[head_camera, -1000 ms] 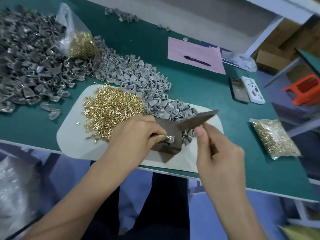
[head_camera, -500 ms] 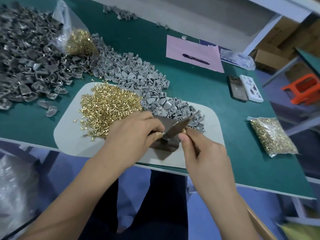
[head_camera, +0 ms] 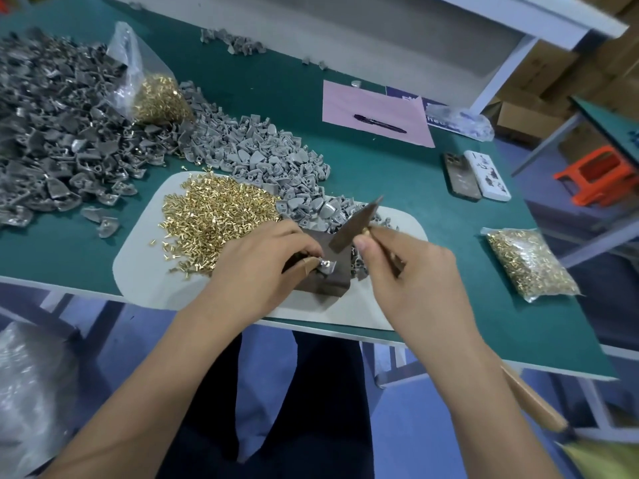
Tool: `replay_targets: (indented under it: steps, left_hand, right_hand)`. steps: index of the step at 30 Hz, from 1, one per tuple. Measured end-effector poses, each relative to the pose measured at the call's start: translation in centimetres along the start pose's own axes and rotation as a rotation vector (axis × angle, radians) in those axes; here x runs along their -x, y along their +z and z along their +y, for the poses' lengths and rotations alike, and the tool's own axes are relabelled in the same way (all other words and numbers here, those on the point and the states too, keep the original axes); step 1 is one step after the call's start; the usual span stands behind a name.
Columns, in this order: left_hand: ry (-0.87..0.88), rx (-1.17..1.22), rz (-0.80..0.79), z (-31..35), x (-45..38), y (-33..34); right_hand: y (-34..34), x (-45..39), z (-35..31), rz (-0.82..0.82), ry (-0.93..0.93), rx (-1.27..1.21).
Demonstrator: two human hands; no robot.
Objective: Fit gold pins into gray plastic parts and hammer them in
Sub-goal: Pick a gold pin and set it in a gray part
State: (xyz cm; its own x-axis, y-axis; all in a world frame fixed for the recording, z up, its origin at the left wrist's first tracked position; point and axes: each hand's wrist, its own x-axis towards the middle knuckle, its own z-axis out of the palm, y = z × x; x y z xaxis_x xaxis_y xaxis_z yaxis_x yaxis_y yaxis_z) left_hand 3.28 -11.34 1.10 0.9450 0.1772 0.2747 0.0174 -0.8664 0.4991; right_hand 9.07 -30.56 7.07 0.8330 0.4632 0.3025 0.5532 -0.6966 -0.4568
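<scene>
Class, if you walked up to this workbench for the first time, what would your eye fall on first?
The loose heap of small gold pins glinting on the white mat, centre. Then the big dark gray pile of plastic parts filling the table's left. Near the front edge, the right hand grips a wooden-handled hammer.

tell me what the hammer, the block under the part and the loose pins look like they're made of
Hammer: dull dark metal head, likely steel; pale grained handle, probably wood.
Block: matte dark brown, flat-faced; metal or hard wood, cannot tell.
Loose pins: shiny yellow glints, likely brass or brass-plated.
</scene>
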Motion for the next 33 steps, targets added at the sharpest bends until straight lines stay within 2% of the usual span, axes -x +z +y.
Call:
replay_targets:
  steps: [4,10,13,16,19,21,25,26,29,30,33]
  left_hand:
    - [-0.036,0.071,0.010,-0.1,-0.1,0.1]
    - [-0.046,0.121,0.019,-0.2,-0.3,0.0]
    - [-0.049,0.113,0.033,-0.2,-0.3,0.0]
    - [-0.062,0.135,0.041,-0.3,-0.1,0.2]
    - [-0.061,0.126,0.049,-0.3,-0.1,0.3]
    - [-0.060,0.132,0.035,-0.2,-0.2,0.3]
    - [-0.051,0.143,0.031,-0.1,-0.3,0.2]
    - [-0.048,0.143,0.032,-0.1,-0.3,0.2]
    - [-0.044,0.138,0.044,0.0,-0.3,0.2]
    - [-0.042,0.136,0.047,0.0,-0.3,0.2]
    - [-0.041,0.128,0.048,-0.1,-0.3,0.2]
  right_hand:
    - [-0.6,0.3,-0.2,0.195,0.002,-0.075]
    - [2.8,2.9,0.7,0.017,0.101,-0.115]
    - [2.2,2.5,1.2,0.089,0.099,-0.003]
    - [2.4,2.4,1.3,0.181,0.089,-0.147]
    - [3.2,2.8,1.2,0.068,0.082,-0.151]
    - [2.8,2.9,1.4,0.051,0.085,-0.109]
    - [1.7,2.9,0.7,0.222,0.054,-0.234]
    - [1.7,2.9,0.4,0.202,0.050,-0.227]
    - [1.6,2.5,0.6,-0.010,0.074,-0.039]
    - [1.3,2.2,0.8,-0.016,0.072,0.001]
    - [0.6,1.8,0.9,0.153,0.035,-0.058]
